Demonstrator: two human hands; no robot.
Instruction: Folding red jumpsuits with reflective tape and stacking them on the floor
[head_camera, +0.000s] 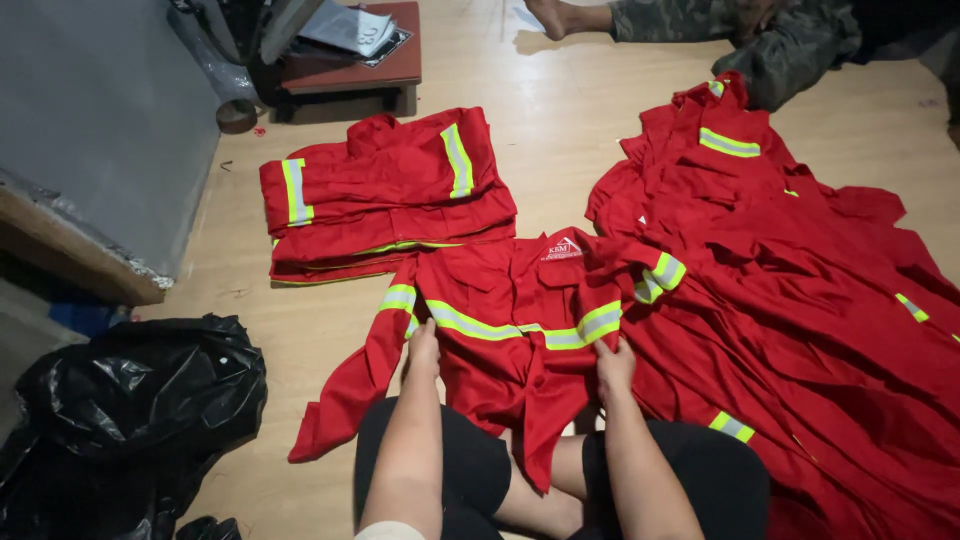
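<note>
Your left hand (422, 345) lies flat on the red work jacket (510, 330), fingers closed together and pressing down on the cloth just below the reflective band (520, 328) — it pins the fabric rather than pinching it. Your right hand (613, 362) sits at the jacket's other side, fingers curled into the cloth under the same band; whether it truly has a fold between thumb and fingers you cannot tell, since the thumb is hidden.

The jacket is spread front-up on the wooden floor (560, 110), right ahead of your knees, its lower part draped over your lap between the two hands. One sleeve runs out and down past your left hand; the other is bent over beyond your right hand, its yellow-and-silver cuff stripe showing.

Further out from your left hand lies a folded stack of red garments (385, 195). Touching the jacket on your right-hand side spreads a loose heap of red garments (800, 300). Well off to the left of your left hand sits a black plastic bag (140, 400). At the far edge, beyond the heap, another person's foot (548, 15) rests on the floor.
</note>
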